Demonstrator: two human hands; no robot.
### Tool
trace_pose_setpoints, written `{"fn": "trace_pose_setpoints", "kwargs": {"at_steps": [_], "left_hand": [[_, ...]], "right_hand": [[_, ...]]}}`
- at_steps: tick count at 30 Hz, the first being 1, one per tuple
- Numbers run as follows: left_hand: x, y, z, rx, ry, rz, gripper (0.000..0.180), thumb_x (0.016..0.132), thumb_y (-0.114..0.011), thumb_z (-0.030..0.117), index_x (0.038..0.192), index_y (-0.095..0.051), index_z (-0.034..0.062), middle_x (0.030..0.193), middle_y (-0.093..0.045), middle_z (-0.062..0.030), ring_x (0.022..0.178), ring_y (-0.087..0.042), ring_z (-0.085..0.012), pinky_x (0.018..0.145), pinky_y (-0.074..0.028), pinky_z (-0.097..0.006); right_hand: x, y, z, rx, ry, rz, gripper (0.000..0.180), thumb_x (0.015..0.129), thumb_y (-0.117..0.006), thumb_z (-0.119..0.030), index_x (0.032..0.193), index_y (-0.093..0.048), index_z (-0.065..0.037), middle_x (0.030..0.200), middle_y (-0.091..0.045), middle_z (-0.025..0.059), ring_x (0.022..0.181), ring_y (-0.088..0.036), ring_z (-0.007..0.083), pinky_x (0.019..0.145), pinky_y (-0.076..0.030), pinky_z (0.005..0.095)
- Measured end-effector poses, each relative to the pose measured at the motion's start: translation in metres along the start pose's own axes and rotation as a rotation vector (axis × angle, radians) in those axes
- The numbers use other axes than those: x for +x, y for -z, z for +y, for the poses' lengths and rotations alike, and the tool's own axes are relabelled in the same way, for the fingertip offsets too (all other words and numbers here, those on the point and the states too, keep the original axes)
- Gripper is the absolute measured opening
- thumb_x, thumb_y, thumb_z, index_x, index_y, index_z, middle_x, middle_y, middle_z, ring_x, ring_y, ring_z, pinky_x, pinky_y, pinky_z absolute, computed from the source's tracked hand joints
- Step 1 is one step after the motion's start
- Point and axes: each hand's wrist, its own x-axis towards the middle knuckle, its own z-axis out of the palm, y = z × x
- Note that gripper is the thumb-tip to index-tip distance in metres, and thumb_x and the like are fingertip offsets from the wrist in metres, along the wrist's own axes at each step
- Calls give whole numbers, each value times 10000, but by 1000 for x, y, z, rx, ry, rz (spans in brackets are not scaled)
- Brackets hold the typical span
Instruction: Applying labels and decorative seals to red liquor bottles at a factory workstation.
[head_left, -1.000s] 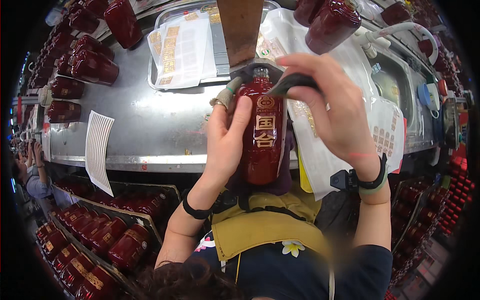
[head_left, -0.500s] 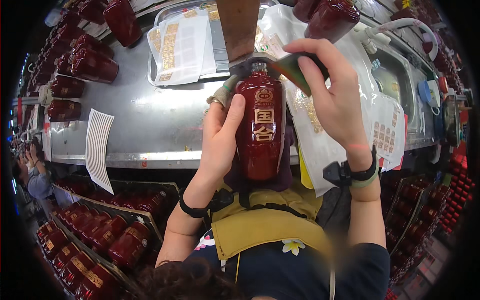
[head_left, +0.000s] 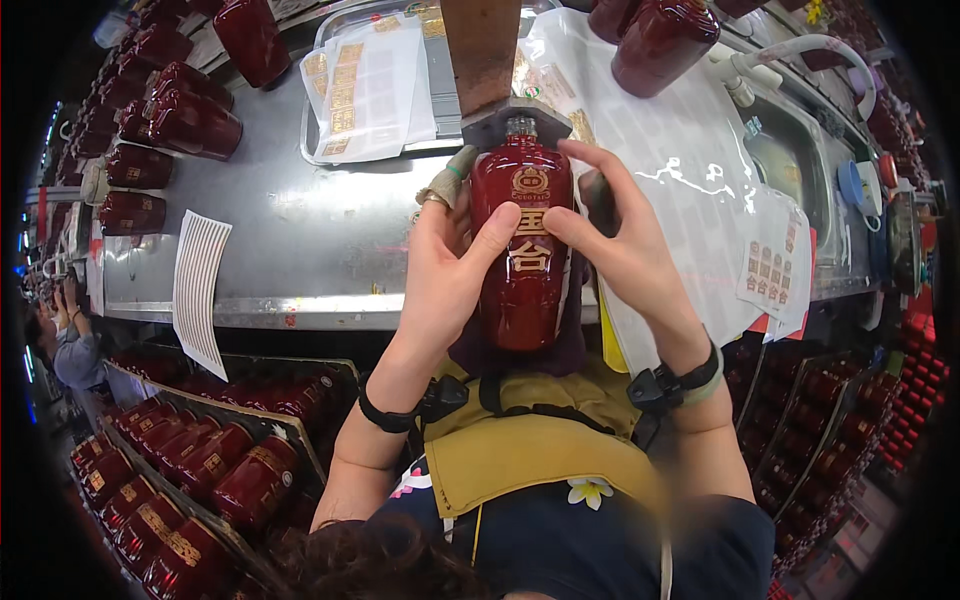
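Note:
A glossy dark red bottle (head_left: 522, 310) with gold lettering and a gold emblem lies in front of me, its clear neck against a dark block on a wooden post (head_left: 480, 60). My left hand (head_left: 445, 270) grips its left side, thumb across the lettering and a beige finger cover on the index finger. My right hand (head_left: 635, 255) is on the right side, with its thumb pressing on the lettering and its index finger stretched toward the shoulder. Between that thumb and index finger shows a dark flat piece (head_left: 598, 200), mostly hidden by the hand.
Sheets of gold stickers (head_left: 365, 95) lie on a metal tray at the back left. A striped strip (head_left: 200, 290) hangs over the table edge. White backing film (head_left: 690, 190) covers the right side, beside a sink (head_left: 790, 160). Racks of red bottles (head_left: 200, 455) stand below.
My right hand has come down from above the bottle's right shoulder onto its side. The dark piece has gone mostly behind that hand. My left thumb has moved onto the gold lettering.

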Motion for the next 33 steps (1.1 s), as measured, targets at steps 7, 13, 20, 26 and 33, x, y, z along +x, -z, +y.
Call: {"fn": "trace_pose_setpoints", "kwargs": {"at_steps": [7,13,20,26,33], "left_hand": [[-2,-2,-3,122,-69,-31,773,959,-728,89,1566,-269,-51,1429,-541,-169,1288,-561,-195,1084,-474,-348],[-14,-1,5,70,30,-61,888,918,-774,75,1585,-199,-42,1460,-507,-197,1323,-538,-219,1107,-460,-372],[-17,3,-3,143,10,-74,934,900,-792,73,1587,-169,-34,1503,-463,-195,1345,-523,-235,1132,-443,-392],[-19,-1,0,105,-10,-77,896,922,-757,61,1591,-170,-40,1511,-461,-185,1372,-492,-227,1147,-423,-384],[-26,14,-3,-80,55,-61,842,1092,-357,564,1613,-131,-57,1616,-353,-222,1457,-417,-268,1191,-337,-409]], "right_hand": [[27,11,-49,-603,605,-33,408,948,-597,45,1349,-582,-28,1034,-656,137,992,-654,266,887,-514,358],[31,21,-63,-663,801,93,351,897,-661,83,1229,-673,-29,1012,-705,103,912,-714,205,820,-547,309],[20,18,-56,-647,762,77,246,855,-695,81,1077,-722,-23,960,-722,101,869,-685,255,783,-543,339],[24,17,-50,-811,983,24,224,777,-712,63,970,-753,-44,995,-734,57,916,-671,253,828,-523,357],[-22,12,-12,-921,1321,-195,199,717,-718,-141,913,-702,-170,1007,-688,-31,883,-643,143,801,-521,320]]}}
